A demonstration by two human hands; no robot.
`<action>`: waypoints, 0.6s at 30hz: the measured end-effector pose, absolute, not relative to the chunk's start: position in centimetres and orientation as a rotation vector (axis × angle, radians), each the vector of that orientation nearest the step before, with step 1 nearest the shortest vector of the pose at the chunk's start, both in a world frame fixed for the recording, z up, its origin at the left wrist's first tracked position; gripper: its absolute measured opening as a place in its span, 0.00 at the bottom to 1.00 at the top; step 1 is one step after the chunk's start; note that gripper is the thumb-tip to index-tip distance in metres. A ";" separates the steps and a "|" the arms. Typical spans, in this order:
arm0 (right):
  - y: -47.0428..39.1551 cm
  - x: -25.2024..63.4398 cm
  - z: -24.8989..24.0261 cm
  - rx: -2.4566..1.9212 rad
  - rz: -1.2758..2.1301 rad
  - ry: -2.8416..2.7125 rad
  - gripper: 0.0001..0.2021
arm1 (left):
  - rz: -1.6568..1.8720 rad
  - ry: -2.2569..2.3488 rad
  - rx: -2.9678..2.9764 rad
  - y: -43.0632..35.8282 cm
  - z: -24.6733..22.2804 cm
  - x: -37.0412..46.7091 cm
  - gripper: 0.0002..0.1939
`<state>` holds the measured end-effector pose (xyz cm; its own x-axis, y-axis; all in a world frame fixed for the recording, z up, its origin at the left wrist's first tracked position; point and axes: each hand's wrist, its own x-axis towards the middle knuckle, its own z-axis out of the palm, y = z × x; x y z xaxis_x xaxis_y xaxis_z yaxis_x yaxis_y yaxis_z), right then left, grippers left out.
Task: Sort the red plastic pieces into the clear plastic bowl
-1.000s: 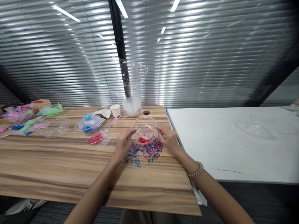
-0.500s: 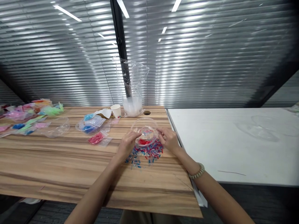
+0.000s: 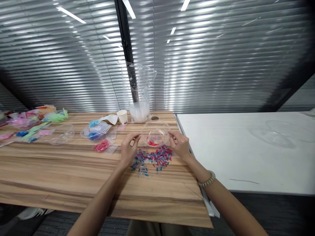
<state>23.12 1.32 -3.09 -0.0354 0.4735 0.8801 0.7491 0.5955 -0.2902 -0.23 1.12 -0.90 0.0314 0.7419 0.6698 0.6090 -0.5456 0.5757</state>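
My left hand (image 3: 129, 149) pinches the left rim of a clear plastic bowl (image 3: 161, 129) between thumb and fingers. On the opposite side, my right hand (image 3: 180, 144) grips the rim in the same way. The bowl is tilted, and a small group of red pieces (image 3: 152, 143) shows in it. Just in front of the bowl, a loose pile of small red, blue and clear tube-like pieces (image 3: 157, 157) is spread on the wooden table (image 3: 98, 177). Whether the bowl touches the table I cannot tell.
Left of my hands lie a bag of pink-red pieces (image 3: 101, 146) and a clear bowl with blue packets (image 3: 86, 131). Behind stand a white paper cup (image 3: 122, 116) and a plastic bag of white material (image 3: 139, 111). Colourful bags (image 3: 55, 116) lie far left; a white table (image 3: 233, 157) adjoins at right.
The bowl has moved slightly away from me and off the pile, uncovering more of the pieces. My left hand has shifted to the bowl's outer left rim.
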 end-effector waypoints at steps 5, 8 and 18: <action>1.4 23.1 -3.1 -1.062 -0.279 -1.591 0.10 | 1.076 1.391 2.403 2.0 -2.0 -0.9 0.09; 1.4 23.1 -3.3 -1.062 -0.268 -1.611 0.10 | 0.850 1.350 2.526 2.3 -2.7 -1.1 0.10; 1.6 23.2 -3.5 -1.047 -0.254 -1.639 0.11 | 0.785 1.400 2.509 2.4 -3.7 -0.8 0.12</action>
